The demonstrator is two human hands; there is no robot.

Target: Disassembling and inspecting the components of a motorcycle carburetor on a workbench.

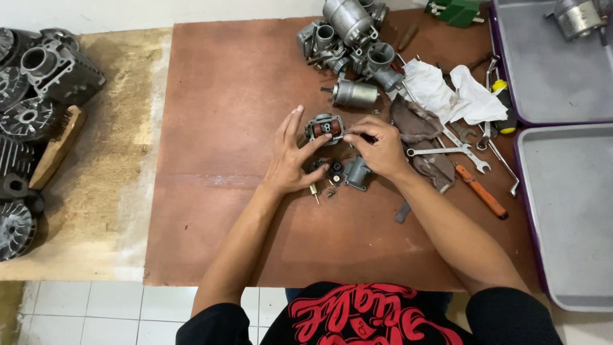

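Small parts (332, 174) under the left hand (295, 156) – perhaps screws – too small to tell.

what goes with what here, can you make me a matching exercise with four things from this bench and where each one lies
Things:
1. white rag
2. orange-handled screwdriver
3. grey tray
4. small part with copper coil

Places:
A. between the fingertips of the left hand and right hand
B. at the right edge of the bench
C. right of the right forearm
D. by the carburetors at the top

Pairs: 1-D, 2-C, 3-B, 4-A
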